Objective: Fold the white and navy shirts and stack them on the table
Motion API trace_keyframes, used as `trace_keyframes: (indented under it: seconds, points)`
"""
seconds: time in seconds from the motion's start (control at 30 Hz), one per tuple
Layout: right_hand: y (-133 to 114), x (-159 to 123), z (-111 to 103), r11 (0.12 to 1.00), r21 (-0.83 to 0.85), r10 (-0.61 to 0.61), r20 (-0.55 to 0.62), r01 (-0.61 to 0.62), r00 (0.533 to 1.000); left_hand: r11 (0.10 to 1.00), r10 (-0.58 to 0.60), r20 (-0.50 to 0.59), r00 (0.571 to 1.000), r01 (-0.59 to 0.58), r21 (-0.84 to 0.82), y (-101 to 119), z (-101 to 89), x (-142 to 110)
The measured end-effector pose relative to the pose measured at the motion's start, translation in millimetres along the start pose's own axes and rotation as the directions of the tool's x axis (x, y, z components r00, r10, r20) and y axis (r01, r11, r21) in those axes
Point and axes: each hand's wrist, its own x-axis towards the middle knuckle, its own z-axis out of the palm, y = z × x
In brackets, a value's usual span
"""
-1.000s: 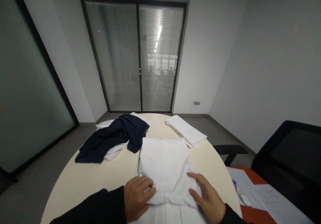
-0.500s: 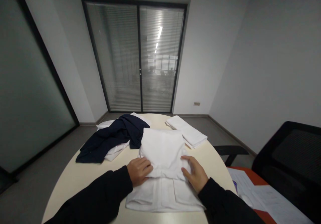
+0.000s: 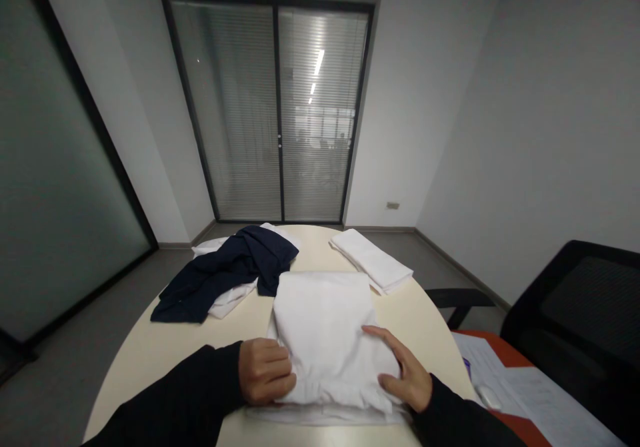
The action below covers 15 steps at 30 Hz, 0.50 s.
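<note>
A folded white garment [image 3: 325,327] lies at the near middle of the round table, its upper layer drawn down almost to the lower edge of the layer beneath. My left hand [image 3: 269,371] is closed on the garment's near left edge, knuckles up, with the fingertips hidden. On the opposite side my right hand [image 3: 407,370] rests on the cloth, thumb and forefinger spread wide apart. Fabric bulges a little between them. Small wrinkles run along the near edge between both hands.
A dark navy garment [image 3: 235,263] lies crumpled over white cloth [image 3: 235,298] at the table's far left. Another folded white cloth [image 3: 373,260] is at the far right. Beside the pale table [image 3: 150,367] stand a black chair [image 3: 575,313] and an orange surface with papers [image 3: 540,393].
Both hands have moved toward me, sliding the upper white layer down over the lower part. My left hand has closed more tightly, and my right hand has shifted slightly outward.
</note>
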Motion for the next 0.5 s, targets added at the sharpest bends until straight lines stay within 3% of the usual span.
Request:
trace_keyframes:
  seconds: [0.3, 0.5]
  points:
    - [-3, 0, 2, 0.995, -0.094, -0.038, 0.002, 0.038, 0.999, 1.0, -0.02, 0.074, 0.997, 0.021, -0.003, 6, -3.7, -2]
    - [4, -7, -23, 0.997, -0.082, 0.012, 0.178, 0.003, 0.984, 0.998, -0.001, 0.002, 1.0, 0.001, -0.065, 11, -1.0, -10]
